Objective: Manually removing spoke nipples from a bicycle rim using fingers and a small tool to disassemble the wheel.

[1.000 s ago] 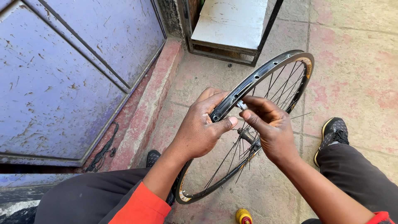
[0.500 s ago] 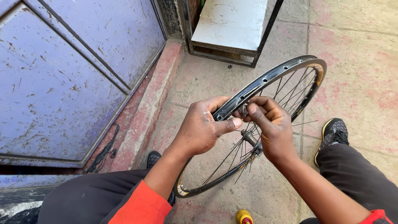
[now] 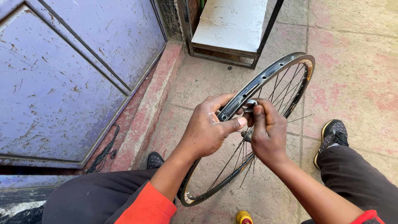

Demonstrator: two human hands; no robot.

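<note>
A: Bicycle wheel rim (image 3: 290, 66), black, with thin spokes, stands on edge on the paved ground (image 3: 356, 83) between the person's legs. Which way does it run?

B: Its long line runs diagonally, from the low end near the left knee up and away to the far end on the right, beyond the grip. It leans a little rather than standing plumb.

A: And the grip?

B: The left hand (image 3: 207, 130) wraps the rim from the near side, thumb laid across towards the other hand. The right hand (image 3: 267, 132) is closed narrowly, fingertips pinching a small silver tool (image 3: 248, 105) set against the rim just above the left thumb.

A: Can you tell what the tool bites on?

B: No, the fingers hide the contact. The hub sits right under the right hand, mostly covered.

A: What lies around the grip?

B: Beyond it, past the rim's far end, a white metal stand (image 3: 230, 25). To the left of the grip, a scuffed purple door (image 3: 70, 70) and a reddish kerb. To the right, a black shoe (image 3: 333, 135). Below the grip, nearest the person, a small yellow object (image 3: 243, 217), half cut off.
</note>
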